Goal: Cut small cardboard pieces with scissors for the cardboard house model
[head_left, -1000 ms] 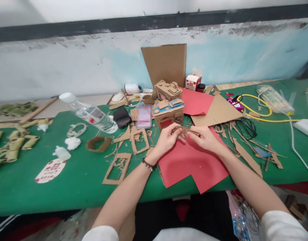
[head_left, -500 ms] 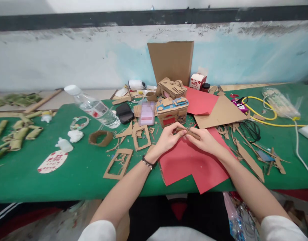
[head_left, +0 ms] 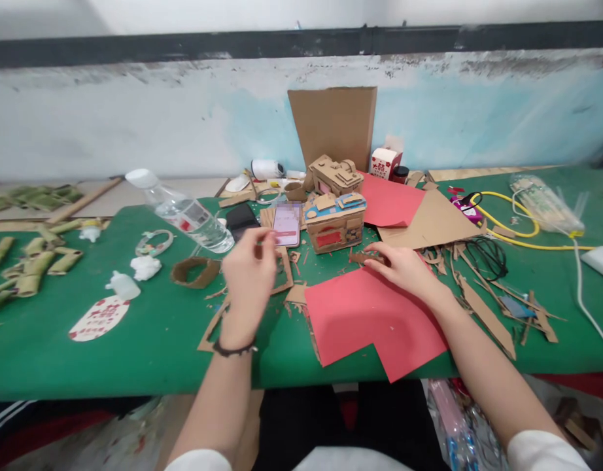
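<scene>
My right hand (head_left: 399, 267) holds a small brown cardboard piece (head_left: 361, 257) between thumb and fingers, over the back edge of the red sheet (head_left: 375, 314). My left hand (head_left: 251, 271) is raised over the cardboard frames, its fingers bent and smeared by motion; whether it holds anything is unclear. Behind my hands stands a small cardboard camera model (head_left: 335, 226) with a blue top, and a second, plain brown one (head_left: 335, 175) sits behind it. A lit phone (head_left: 286, 224) lies left of the blue-topped model. The cardboard frame (head_left: 283, 271) is partly covered by my left hand.
A water bottle (head_left: 193, 219) and a cardboard ring (head_left: 196, 271) are at the left, with rolled green pieces (head_left: 36, 271) farther out. Cardboard scraps (head_left: 485, 314), a black cable (head_left: 486, 257) and a yellow cord (head_left: 532, 216) lie at the right.
My left hand has let go of the cardboard piece and moved left, above the frames. My right hand keeps the piece and has shifted slightly. The phone screen shows more clearly.
</scene>
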`<state>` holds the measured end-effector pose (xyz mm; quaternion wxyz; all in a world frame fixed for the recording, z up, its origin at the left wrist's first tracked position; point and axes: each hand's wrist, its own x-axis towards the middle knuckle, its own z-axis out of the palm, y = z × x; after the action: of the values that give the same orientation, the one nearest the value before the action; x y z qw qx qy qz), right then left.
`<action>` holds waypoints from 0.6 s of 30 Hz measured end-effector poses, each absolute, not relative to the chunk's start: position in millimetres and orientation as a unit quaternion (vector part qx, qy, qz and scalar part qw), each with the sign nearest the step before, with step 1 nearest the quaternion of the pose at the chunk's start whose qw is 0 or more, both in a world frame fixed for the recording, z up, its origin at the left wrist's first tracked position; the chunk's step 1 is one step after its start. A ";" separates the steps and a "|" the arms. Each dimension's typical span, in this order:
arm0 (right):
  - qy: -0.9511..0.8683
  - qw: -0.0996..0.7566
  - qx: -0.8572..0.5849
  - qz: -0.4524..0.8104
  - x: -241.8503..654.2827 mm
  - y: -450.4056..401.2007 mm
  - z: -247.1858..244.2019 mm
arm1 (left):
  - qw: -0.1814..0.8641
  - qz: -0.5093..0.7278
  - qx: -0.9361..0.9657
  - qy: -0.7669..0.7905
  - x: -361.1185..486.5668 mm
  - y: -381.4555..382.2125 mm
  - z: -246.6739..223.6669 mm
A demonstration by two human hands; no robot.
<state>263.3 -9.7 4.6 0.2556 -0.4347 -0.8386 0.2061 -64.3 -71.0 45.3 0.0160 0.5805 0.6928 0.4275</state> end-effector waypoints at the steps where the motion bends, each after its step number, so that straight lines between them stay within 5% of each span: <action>1: -0.844 0.243 -0.442 0.183 262.7 -9.9 4.5 | -0.013 0.376 0.571 0.729 -84.6 -69.6 42.9; 6: -0.846 0.230 -0.466 0.118 260.0 -12.5 2.7 | -0.001 0.142 0.631 0.763 -145.9 -44.2 21.5; 18: -0.854 0.233 -0.443 0.139 255.0 -14.5 -2.7 | 0.100 0.063 0.728 0.676 -173.8 -2.9 10.3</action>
<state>255.0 -14.5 -2.7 0.2330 -0.4432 -0.8543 0.1393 -173.8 -2.9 10.3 0.0999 0.7277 0.6757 0.0626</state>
